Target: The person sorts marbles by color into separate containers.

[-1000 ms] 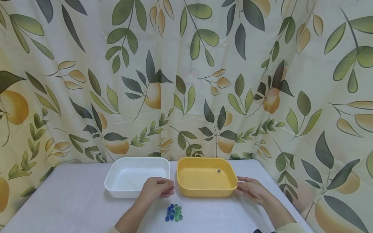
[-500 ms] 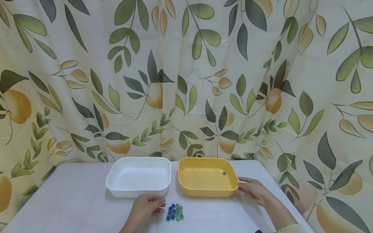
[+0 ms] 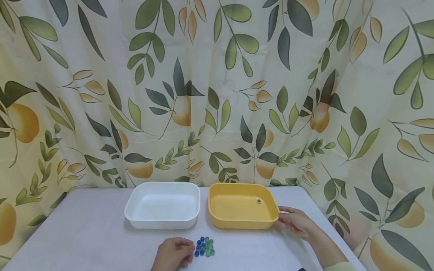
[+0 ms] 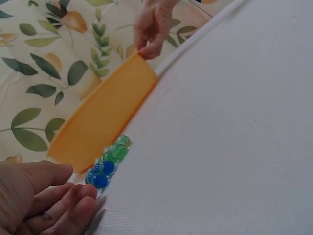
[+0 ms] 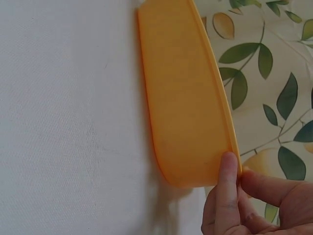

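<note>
My left hand (image 3: 173, 253) is just left of a small cluster of glass marbles, blue ones (image 3: 200, 248) on the left and green ones (image 3: 208, 247) on the right. In the left wrist view its thumb and loosely bent fingers stand apart beside the blue marbles (image 4: 100, 178), with nothing seen between them. At the right end of the yellow tray (image 3: 243, 224), my right hand (image 3: 299, 223) holds the rim; the right wrist view shows thumb and fingers pinching that rim (image 5: 234, 142). A single dark marble (image 3: 259, 201) lies inside this tray.
A white tray (image 3: 162, 224) stands left of the yellow one, a narrow gap between them. Both sit toward the back of the white-covered table (image 3: 84, 226). A leaf-and-fruit patterned curtain (image 3: 217, 113) hangs behind. Something small and dark (image 3: 301, 269) shows at the bottom edge.
My left hand has come down and toward me from the gap between the trays to the marble cluster. The marble in the yellow tray has rolled a little. My right hand keeps its place.
</note>
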{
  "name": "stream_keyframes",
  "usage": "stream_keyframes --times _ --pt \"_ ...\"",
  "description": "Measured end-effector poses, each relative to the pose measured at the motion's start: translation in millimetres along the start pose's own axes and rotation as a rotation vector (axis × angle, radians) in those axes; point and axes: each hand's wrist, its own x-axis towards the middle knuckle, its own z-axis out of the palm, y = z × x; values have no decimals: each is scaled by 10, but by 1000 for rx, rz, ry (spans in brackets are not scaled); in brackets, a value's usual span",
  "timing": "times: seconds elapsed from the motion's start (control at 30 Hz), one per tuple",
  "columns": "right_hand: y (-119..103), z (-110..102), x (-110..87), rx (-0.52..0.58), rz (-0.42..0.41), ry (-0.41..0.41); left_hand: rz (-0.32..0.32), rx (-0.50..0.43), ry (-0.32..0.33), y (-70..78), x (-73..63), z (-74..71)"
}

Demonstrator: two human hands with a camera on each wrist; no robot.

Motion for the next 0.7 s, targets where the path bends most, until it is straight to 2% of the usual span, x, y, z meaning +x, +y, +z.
stream_keyframes --times 0.3,0.5,0.7 --pt "56 -37 -2 58 -59 -82 -10 34 12 -35 17 90" --pt "59 -42 3 58 -64 -89 37 96 44 -40 3 116" --pt "48 -38 -7 56 -58 -88 85 187 104 -62 15 156"
